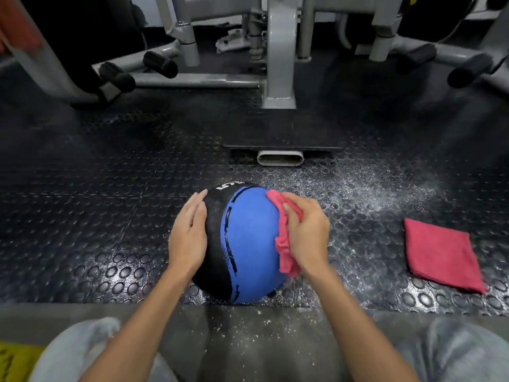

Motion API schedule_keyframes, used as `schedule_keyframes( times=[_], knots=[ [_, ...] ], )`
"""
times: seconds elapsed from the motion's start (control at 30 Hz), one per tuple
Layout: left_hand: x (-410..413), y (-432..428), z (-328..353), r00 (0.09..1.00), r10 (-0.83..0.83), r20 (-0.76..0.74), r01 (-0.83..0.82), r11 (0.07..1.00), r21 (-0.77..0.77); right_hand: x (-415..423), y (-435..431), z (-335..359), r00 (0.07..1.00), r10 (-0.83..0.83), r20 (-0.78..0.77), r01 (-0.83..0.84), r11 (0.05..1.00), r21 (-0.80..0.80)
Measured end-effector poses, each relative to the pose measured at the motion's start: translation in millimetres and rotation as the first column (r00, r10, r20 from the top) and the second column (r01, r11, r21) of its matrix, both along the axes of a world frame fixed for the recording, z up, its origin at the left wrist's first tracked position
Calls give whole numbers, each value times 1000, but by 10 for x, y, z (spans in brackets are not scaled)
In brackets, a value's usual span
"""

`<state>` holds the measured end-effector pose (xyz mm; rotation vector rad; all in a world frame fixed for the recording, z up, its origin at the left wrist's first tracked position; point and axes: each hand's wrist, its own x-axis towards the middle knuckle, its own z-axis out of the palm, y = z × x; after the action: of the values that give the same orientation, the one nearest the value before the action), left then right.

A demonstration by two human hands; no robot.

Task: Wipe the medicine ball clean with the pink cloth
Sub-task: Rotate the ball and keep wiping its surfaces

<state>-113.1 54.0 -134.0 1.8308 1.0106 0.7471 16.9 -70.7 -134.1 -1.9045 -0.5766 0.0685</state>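
Note:
A blue and black medicine ball (248,244) sits on the studded rubber floor in front of my knees. My left hand (188,232) lies flat against the ball's black left side, fingers straight. My right hand (307,234) presses a crumpled pink cloth (283,244) onto the ball's blue right side, with the thumb hooked over the cloth's edge. Most of the cloth is hidden under that palm.
A second, folded pink cloth (442,255) lies on the floor to the right. White dust is scattered on the floor (371,183) around the ball. A grey gym machine frame (279,64) with a black footplate (283,130) stands just beyond the ball.

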Motion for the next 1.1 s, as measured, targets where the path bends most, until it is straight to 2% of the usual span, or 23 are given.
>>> schedule_keyframes(
  times=[0.1, 0.2, 0.27, 0.37, 0.4, 0.5, 0.53, 0.63, 0.67, 0.7, 0.77, 0.83, 0.9, 0.93, 1.0, 1.07, 1.1],
  knots=[
    [-151, -77, -60, 997, -75, -22, 76, 997, 28, 173, 26, 49, 995, 19, -95, -30, 992, -119],
    [-308, -172, -46, 973, -174, -152, 191, 976, 104, 298, -32, 81, 991, 5, -131, -24, 989, -146],
    [-335, -222, 11, 954, -222, -201, 256, 952, 169, 330, -119, 165, 992, -1, -127, -7, 998, -62],
    [-184, -202, 41, 958, -221, -183, 263, 931, 254, 329, -219, 330, 997, 56, -48, -47, 986, 158],
    [-107, -191, 29, 960, -220, -173, 259, 932, 255, 333, -221, 343, 995, 95, 7, -96, 985, 147],
    [107, -193, -79, 969, -246, -30, 248, 960, 134, 366, -169, 145, 963, 261, 72, -255, 963, -87],
    [178, -208, -94, 971, -238, -3, 237, 966, 101, 412, -160, 65, 961, 270, 55, -263, 958, -114],
    [393, -246, -46, 982, -186, -46, 189, 977, 101, 544, -130, 96, 984, 175, -24, -177, 979, -102],
    [461, -245, -13, 984, -162, -73, 169, 980, 103, 527, -126, 120, 993, 122, 0, -121, 987, -104],
    [520, -235, 11, 985, -139, -99, 150, 983, 108, 451, -139, 145, 994, 71, 85, -60, 991, -122],
    [617, -232, 52, 984, -112, -140, 128, 985, 115, 76, -200, 150, 929, 42, 368, 14, 989, -148],
    [684, -232, 89, 976, -117, -183, 135, 987, 92, -357, -282, 36, 836, 90, 541, -10, 989, -149],
    [696, -197, 84, 965, -181, -190, 194, 980, 51, -496, -380, -51, 768, 135, 626, -70, 989, -127],
    [673, -165, 69, 959, -227, -171, 238, 970, 48, -376, -384, -28, 764, 143, 630, -85, 989, -121],
    [598, -55, 8, 940, -317, -129, 325, 945, 43, -36, -339, 89, 865, 63, 497, -23, 996, -86],
    [549, -67, -45, 921, -369, -126, 377, 925, 50, 396, -290, 170, 978, -40, 204, 54, 996, -65],
    [542, -138, -65, 930, -350, -109, 359, 930, 80, 583, -276, 196, 995, -72, 70, 78, 994, -77]
  ],
)
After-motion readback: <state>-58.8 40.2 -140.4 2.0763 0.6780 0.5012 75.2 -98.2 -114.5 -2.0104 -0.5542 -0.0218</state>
